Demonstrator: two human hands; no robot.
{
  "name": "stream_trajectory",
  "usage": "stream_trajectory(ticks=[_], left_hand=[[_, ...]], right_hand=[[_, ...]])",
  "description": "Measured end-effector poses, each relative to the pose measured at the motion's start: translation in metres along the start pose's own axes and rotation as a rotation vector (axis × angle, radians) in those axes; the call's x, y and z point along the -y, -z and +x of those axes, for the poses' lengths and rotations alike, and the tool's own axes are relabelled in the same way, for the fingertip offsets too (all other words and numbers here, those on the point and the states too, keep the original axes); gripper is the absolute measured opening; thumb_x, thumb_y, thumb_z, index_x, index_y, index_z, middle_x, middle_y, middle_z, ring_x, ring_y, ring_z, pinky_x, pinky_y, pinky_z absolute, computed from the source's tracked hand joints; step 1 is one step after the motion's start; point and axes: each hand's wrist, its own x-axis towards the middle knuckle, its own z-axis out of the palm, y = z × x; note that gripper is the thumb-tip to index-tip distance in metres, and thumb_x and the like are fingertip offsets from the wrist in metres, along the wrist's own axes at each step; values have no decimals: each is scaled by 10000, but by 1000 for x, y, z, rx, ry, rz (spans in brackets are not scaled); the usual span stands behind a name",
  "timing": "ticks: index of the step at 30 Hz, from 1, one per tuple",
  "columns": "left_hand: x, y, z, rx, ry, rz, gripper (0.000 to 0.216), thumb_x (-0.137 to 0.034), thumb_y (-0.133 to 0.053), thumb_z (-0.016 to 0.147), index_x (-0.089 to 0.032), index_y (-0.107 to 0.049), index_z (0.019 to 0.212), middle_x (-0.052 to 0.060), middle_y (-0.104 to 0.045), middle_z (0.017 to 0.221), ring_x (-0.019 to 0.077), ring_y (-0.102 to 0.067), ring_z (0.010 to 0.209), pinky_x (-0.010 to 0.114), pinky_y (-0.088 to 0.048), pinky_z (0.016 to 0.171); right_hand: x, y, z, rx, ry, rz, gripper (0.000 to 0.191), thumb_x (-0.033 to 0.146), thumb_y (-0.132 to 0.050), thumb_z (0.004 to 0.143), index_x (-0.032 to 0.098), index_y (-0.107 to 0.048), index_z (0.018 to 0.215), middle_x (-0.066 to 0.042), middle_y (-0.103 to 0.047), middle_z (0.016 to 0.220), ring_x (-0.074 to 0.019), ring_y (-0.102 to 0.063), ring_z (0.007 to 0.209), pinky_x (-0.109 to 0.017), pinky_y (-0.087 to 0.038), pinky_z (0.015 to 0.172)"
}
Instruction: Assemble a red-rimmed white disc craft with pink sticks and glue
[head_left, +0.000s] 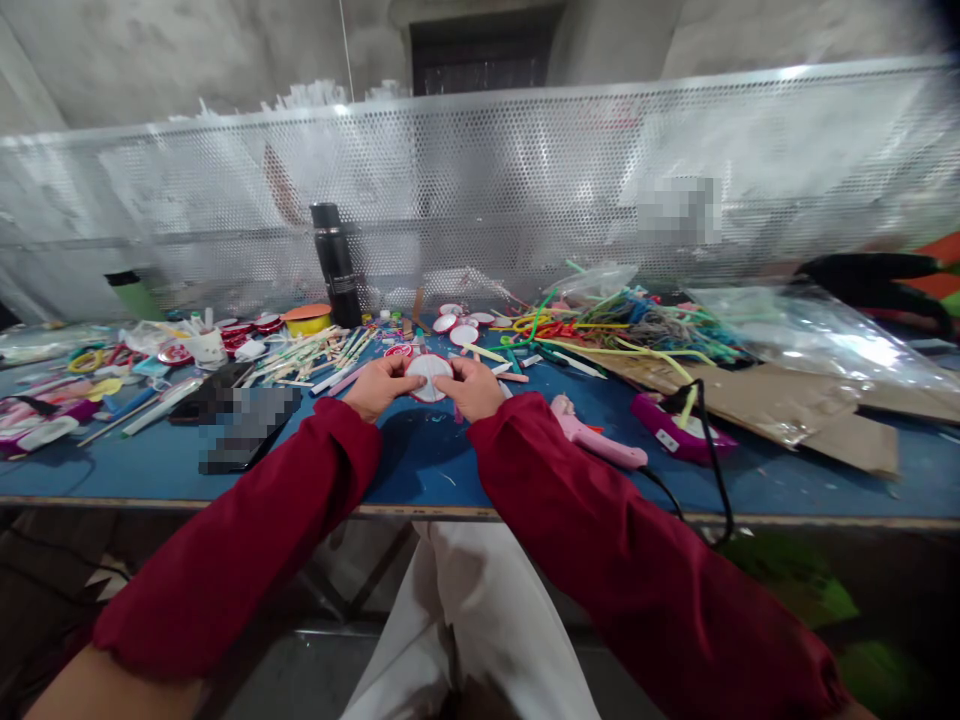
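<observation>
Both hands are meeting over the blue worktop (420, 460), pinching a small white disc with a red rim (430, 378) between them just above the surface. The left hand (377, 387) is gripping the disc's left edge, its fingers (405, 382) curled in and closed tightly against the rim; the right hand (474, 388) is doing the same at the right edge, its fingers (456, 375) bent and pressing on the disc, so neither hand is open. Red sleeves are covering both forearms. Just to the right of the right hand a pink glue gun (596, 440) is lying on the worktop, with a purple glue gun (679, 425) and its black cord beyond it, next to sheets of cardboard (810, 410). More red-rimmed discs (461, 325) are lying behind the hands, near a heap of coloured pipe cleaners (630, 320). A black flask (335, 265) is standing upright farther back, with scattered sticks (315, 355) to the left of the hands.
</observation>
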Motion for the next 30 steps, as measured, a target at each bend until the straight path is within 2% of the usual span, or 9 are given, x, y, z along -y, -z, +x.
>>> stream_trajectory(ticks=[4, 7, 17, 21, 30], left_hand=[[1, -2, 1, 8, 23, -57, 377, -288, -811, 585, -130, -672, 898, 4, -672, 747, 130, -595, 634, 276, -479, 643], [0, -4, 0, 19, 46, -151, 426, -301, -813, 593, -137, -680, 963, 17, -690, 836, 138, -614, 696, 287, -500, 695], [-2, -5, -2, 19, 58, -161, 442, -325, -804, 606, -139, -690, 991, 24, -692, 859, 143, -614, 713, 294, -508, 708], [1, -3, -1, 23, 21, -116, 413, -338, -788, 629, -136, -686, 974, 17, -686, 833, 134, -598, 692, 278, -493, 678], [4, 0, 2, 2, -16, -31, 321, -310, -798, 606, -113, -676, 829, 8, -663, 723, 133, -587, 655, 273, -465, 663]], right_hand=[[-1, 0, 2, 7, 12, 16, 228, 395, -566, 660, 184, -632, 715, 27, -520, 622, -133, -424, 613, -260, -352, 583], [-1, 0, 2, -11, 1, 11, 220, 402, -576, 662, 188, -622, 688, 32, -501, 600, -133, -422, 613, -257, -350, 579], [0, 1, 1, 8, -8, 21, 227, 416, -591, 662, 193, -560, 627, 53, -451, 559, -115, -389, 585, -247, -307, 547], [4, 2, 0, 11, -18, 18, 251, 434, -594, 666, 199, -527, 611, 54, -436, 553, -116, -387, 586, -248, -307, 549], [5, 1, -2, 5, 2, -25, 211, 393, -589, 663, 182, -589, 655, 42, -469, 574, -120, -403, 582, -252, -312, 542]])
